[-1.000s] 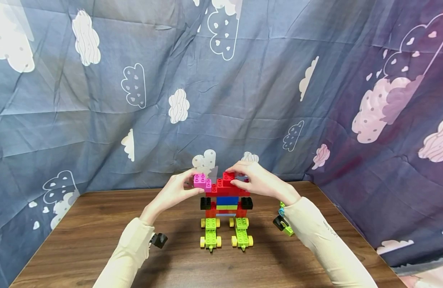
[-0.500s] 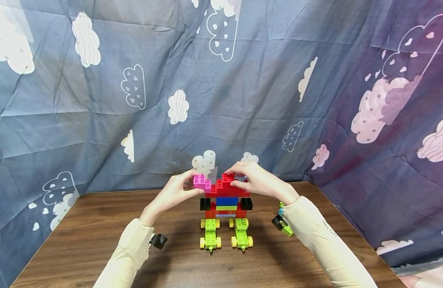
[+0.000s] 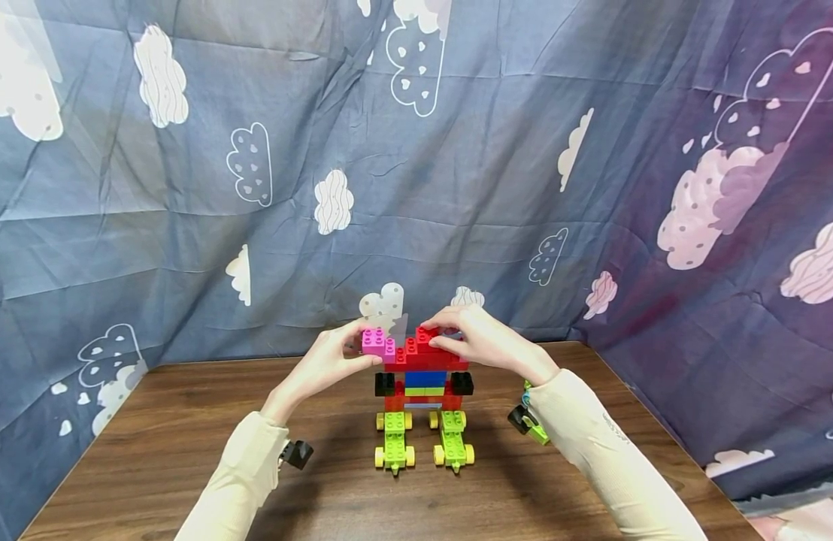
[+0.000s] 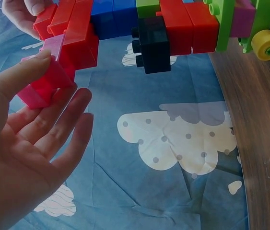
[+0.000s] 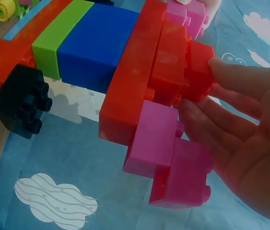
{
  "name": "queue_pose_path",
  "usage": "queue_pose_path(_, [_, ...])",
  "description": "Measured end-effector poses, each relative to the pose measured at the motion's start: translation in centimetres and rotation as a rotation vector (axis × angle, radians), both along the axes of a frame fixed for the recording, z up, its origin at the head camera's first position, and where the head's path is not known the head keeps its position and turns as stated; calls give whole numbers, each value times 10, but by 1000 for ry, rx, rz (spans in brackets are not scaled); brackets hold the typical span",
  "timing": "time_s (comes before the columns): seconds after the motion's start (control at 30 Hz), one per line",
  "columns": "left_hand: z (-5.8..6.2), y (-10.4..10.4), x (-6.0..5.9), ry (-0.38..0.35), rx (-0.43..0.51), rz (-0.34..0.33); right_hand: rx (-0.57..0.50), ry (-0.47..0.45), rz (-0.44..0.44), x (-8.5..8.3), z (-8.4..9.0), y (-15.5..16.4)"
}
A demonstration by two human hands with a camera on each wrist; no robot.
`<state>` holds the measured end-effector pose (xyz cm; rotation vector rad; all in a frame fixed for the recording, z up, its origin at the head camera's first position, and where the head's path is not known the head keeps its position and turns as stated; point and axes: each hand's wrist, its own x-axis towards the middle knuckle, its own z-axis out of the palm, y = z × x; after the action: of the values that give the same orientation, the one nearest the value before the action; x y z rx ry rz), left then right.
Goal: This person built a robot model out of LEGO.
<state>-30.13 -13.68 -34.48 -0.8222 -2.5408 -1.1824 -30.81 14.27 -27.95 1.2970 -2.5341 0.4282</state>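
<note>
At the far middle of the worktop (image 3: 186, 421) stands my brick figure (image 3: 422, 398) on its green wheeled feet, and I steady it from both sides, left hand (image 3: 328, 361) pinching the pink brick (image 3: 374, 343) at its shoulder, right hand (image 3: 480, 342) pinching the top red brick (image 3: 426, 338); no containers show.
</note>
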Motion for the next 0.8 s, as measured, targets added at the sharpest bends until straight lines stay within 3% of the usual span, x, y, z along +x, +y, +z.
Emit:
queue_pose_path(0.2, [-1,-1,-1,23,3,-5,-30,-21,-12,-1,-2,1])
queue_pose_path(0.8, [-1,-1,-2,1,20,-13,-70,-89,-41,-2,-2,1])
